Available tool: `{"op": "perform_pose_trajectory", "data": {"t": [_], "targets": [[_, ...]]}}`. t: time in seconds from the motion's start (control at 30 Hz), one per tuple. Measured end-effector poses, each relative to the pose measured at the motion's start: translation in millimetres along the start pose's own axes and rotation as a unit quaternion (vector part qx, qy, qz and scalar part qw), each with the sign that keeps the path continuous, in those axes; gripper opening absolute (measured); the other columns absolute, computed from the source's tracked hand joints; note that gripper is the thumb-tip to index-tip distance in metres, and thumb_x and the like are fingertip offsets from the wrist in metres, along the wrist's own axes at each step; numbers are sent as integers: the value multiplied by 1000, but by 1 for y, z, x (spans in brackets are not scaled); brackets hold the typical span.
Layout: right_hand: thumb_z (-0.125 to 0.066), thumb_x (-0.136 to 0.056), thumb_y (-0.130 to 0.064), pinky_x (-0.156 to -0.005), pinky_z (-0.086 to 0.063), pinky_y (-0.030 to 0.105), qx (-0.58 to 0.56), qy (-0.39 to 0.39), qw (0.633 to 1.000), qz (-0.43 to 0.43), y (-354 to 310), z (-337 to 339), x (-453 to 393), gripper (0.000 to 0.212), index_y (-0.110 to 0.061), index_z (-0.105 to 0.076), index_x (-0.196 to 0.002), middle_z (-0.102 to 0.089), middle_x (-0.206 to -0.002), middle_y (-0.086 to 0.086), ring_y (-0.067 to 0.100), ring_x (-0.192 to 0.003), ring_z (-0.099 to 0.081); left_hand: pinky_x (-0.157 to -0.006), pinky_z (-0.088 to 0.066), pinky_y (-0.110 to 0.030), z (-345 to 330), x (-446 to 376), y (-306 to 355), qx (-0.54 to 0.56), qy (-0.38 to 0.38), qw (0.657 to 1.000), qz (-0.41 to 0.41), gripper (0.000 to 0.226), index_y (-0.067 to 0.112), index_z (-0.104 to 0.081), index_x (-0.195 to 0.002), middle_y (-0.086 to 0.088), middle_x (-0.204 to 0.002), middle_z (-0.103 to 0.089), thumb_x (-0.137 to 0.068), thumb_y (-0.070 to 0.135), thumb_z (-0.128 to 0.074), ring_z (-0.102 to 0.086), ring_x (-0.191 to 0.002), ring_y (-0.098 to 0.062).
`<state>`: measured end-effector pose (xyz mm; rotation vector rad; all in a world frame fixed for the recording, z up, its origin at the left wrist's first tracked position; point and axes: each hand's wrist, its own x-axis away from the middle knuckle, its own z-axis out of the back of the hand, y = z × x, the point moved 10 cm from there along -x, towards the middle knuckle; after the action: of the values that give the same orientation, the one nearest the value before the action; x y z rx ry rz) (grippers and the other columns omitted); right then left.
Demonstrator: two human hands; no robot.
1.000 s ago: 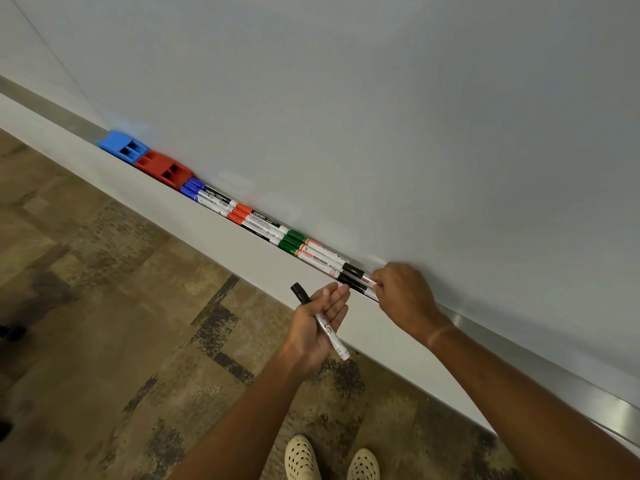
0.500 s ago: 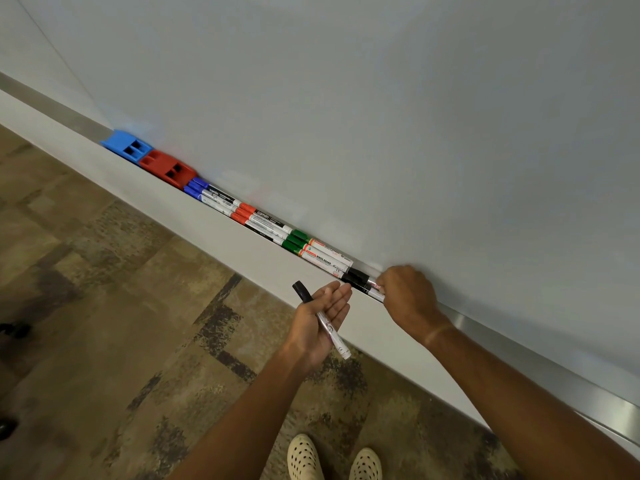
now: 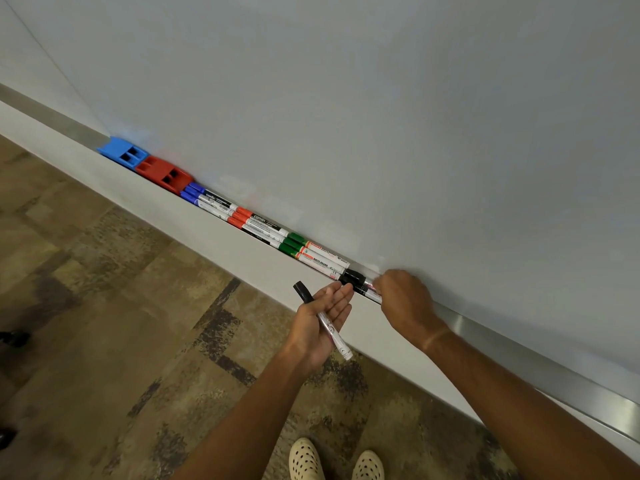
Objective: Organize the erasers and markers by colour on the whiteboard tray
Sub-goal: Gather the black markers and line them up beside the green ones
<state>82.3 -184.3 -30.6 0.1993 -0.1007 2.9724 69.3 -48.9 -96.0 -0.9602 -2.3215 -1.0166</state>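
Observation:
On the whiteboard tray (image 3: pixel 540 367) lie, from left to right, a blue eraser (image 3: pixel 122 154), a red eraser (image 3: pixel 162 173), blue-capped markers (image 3: pixel 207 201), red-capped markers (image 3: pixel 256 225), green-capped markers (image 3: pixel 313 254) and black-capped markers (image 3: pixel 355 280). My right hand (image 3: pixel 405 301) rests on the tray with its fingers closed on the barrels of the black-capped markers. My left hand (image 3: pixel 322 318) hovers just in front of the tray, palm up, holding another black-capped marker (image 3: pixel 323 322) across the palm under the thumb.
The white board surface (image 3: pixel 381 116) rises behind the tray, and a white wall band (image 3: pixel 221 251) runs below it. Patterned brown carpet (image 3: pixel 104 323) covers the floor. My two pale shoes (image 3: pixel 336 460) stand near the bottom edge. A dark shoe (image 3: pixel 12 337) shows at far left.
The view has shifted slightly. My right hand has stayed on the black-capped markers in the tray and nudged them a little; my left hand still holds its marker in the same place.

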Motion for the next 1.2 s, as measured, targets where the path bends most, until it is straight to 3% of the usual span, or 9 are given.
{"op": "perform_pose_trajectory", "data": {"t": [0.1, 0.17, 0.27, 0.43, 0.57, 0.73, 0.93, 1.0, 1.2], "targets": [[-52, -89, -6, -61, -41, 27, -72, 79, 994, 19, -5, 15, 8, 19, -14, -69, -92, -66, -91, 4, 24, -84, -63, -110, -39, -36, -3, 2, 0, 1, -4, 1000, 1, 35, 1, -53, -130, -15, -127, -65, -101, 10, -36, -59, -123, -24], [-62, -87, -11, -65, -46, 15, -249, 99, 963, 20, -9, 24, 20, 14, -15, -75, -91, -72, -87, -2, 12, -77, -67, -109, -40, -37, -4, 1, 1, 2, -3, 1000, 0, 34, 1, -53, -129, -16, -126, -65, -100, 10, -37, -59, -122, -25], [-71, -82, -16, -69, -51, 9, -439, -12, 897, 39, -34, 9, 39, 12, -19, -76, -93, -75, -84, -7, -2, -72, -68, -106, -43, -42, -8, 0, -1, 7, -1, 1000, 5, 36, 0, -52, -131, -16, -127, -65, -100, 11, -38, -59, -122, -26], [-75, -80, -21, -75, -57, 22, -497, -47, 866, 11, -37, -8, 47, 18, -19, -76, -98, -75, -87, -7, 0, -77, -70, -86, -55, -38, -14, 0, -5, 6, 2, 1000, 6, 36, 2, -52, -132, -14, -130, -63, -101, 13, -37, -55, -126, -24], [-76, -78, -17, -73, -56, 18, -496, -38, 867, 11, -37, -5, 49, 20, -18, -76, -99, -75, -88, -6, -1, -77, -69, -70, -59, -35, -15, -2, -9, -6, 2, 1000, 9, 34, 4, -53, -130, -12, -130, -64, -101, 14, -39, -56, -125, -23], [-74, -81, -15, -68, -55, 17, -421, 24, 907, 21, -20, 16, 41, 16, -20, -76, -96, -75, -82, -7, 0, -70, -69, -105, -46, -43, -15, -1, -2, -37, -6, 999, -29, 50, -1, -55, -124, -16, -125, -64, -79, 19, -62, -58, -120, -27], [-61, -87, -16, -57, -44, 28, -126, 83, 988, -19, 18, 29, 16, 13, -14, -71, -80, -70, -74, 5, 26, -69, -66, -107, -43, -33, 0, 7, 14, -171, 2, 979, -113, 27, 15, -59, -122, -10, -127, -65, -96, 14, -51, -58, -122, -21], [-60, -86, -12, -57, -41, 28, -70, 69, 995, -28, 22, 25, 12, 10, -14, -69, -81, -70, -80, 8, 29, -74, -66, -106, -41, -29, 1, 14, 24, -346, 3, 917, -196, 32, 26, -54, -128, -2, -136, -58, -97, 25, -52, -52, -128, -17], [-55, -82, -1, -70, -51, 34, -26, 29, 998, -44, 18, 16, 12, 20, -12, -66, -93, -67, -95, 8, 30, -89, -65, -118, -15, -36, -20, 35, 29, -726, 3, 552, -410, 70, 13, -28, -152, -6, -158, -26, -94, 51, -31, -21, -147, -18]]}}
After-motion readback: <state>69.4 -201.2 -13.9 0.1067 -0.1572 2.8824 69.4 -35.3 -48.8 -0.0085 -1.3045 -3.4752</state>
